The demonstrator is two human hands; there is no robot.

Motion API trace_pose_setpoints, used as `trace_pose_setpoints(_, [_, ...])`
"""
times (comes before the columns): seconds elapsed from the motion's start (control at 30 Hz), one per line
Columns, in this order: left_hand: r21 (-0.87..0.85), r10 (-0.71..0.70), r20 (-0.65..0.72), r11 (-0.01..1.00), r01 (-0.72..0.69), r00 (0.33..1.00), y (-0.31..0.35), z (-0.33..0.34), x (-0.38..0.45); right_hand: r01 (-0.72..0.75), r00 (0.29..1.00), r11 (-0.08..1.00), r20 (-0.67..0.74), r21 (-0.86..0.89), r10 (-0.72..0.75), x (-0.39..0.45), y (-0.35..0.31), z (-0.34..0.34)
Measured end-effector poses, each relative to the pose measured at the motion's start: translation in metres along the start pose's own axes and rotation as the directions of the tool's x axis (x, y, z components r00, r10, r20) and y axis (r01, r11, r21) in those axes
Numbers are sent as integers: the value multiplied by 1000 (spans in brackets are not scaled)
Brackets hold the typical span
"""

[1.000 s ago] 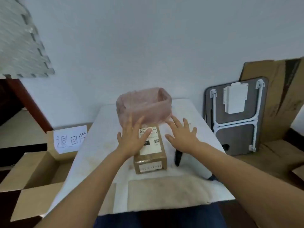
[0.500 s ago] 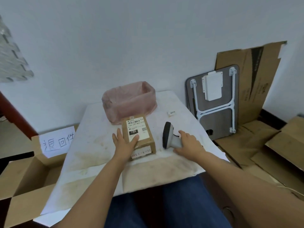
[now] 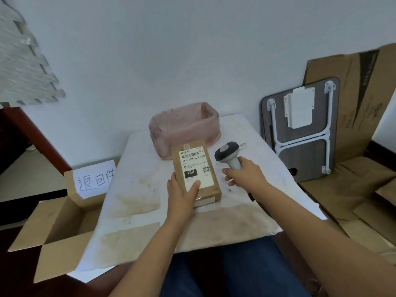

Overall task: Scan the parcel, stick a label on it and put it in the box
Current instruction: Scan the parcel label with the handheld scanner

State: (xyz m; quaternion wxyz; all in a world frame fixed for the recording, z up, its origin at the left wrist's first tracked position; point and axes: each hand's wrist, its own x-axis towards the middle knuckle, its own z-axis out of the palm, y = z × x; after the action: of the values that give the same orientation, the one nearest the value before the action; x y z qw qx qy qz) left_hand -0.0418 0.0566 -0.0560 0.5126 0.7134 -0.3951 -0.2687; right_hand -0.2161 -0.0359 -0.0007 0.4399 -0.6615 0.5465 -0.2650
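Observation:
A brown cardboard parcel (image 3: 196, 168) with a white printed shipping label lies on the white table (image 3: 137, 189), tilted up at its near end. My left hand (image 3: 182, 192) grips its near left corner, thumb on the label. My right hand (image 3: 244, 174) holds a grey barcode scanner (image 3: 228, 156) by the handle, its dark head raised just right of the parcel. An open cardboard box (image 3: 55, 228) with a handwritten paper sign stands on the floor at the left. A small white label (image 3: 242, 145) lies on the table behind the scanner.
A pink plastic-lined bin (image 3: 184, 129) stands at the table's back, just behind the parcel. A folded grey table (image 3: 300, 133) and flattened cardboard (image 3: 353, 108) lean against the wall at the right. More flat cardboard covers the floor at the right.
My right hand has lifted the scanner off the table and raised its head beside the parcel. My left hand has taken hold of the parcel's near corner and tilted it up.

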Motion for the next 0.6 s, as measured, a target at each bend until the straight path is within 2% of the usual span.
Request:
trace_pose_setpoints(0.07, [-45, 37, 7, 998, -37, 999, -3, 1, -7, -38, 999, 979, 14, 201, 36, -5, -13, 11])
trace_pose_setpoints(0.1, [-61, 47, 21, 997, -46, 999, -4, 1, -8, -42, 999, 971, 4, 235, 42, -6, -16, 17])
trace_pose_setpoints(0.23, [-214, -51, 146, 973, 81, 988, -7, -9, 2, -24, 997, 964, -66, 265, 43, -9, -18, 29])
trace_pose_setpoints(0.37, [-417, -190, 293, 857, 304, 937, -2, -18, 16, 6, 994, 964, -104, 264, 23, -17, -15, 30])
trace_pose_setpoints(0.5, [-491, -223, 319, 792, 362, 921, 8, -16, 28, 43, 991, 960, -131, 277, -6, -20, -20, 29])
trace_pose_setpoints(0.6, [-475, -185, 321, 817, 327, 929, 11, -18, 40, 71, 990, 951, -136, 300, -31, -22, -29, 22])
